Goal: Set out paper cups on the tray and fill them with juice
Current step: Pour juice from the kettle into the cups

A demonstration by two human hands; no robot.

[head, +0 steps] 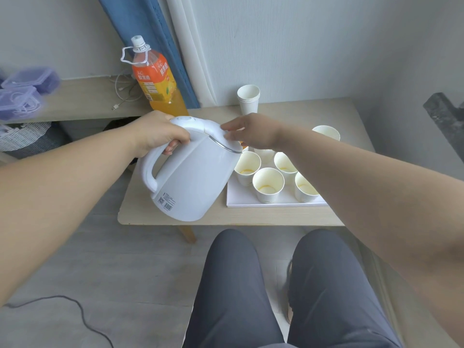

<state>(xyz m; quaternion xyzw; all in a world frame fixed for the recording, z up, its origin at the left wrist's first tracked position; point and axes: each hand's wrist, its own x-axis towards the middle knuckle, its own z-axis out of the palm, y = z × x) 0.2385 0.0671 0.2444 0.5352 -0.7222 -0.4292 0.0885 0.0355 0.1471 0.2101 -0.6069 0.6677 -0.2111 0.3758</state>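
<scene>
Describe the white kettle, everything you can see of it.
The kettle is white, smooth plastic by its look, with a loop handle, a domed lid bearing a round button, a thin metal band under the lid and a barcode label near its base. It is held off the table, tilted with its spout toward the paper cups on the tray. The left hand grips the handle's top; the right hand rests fingers on the lid.
</scene>
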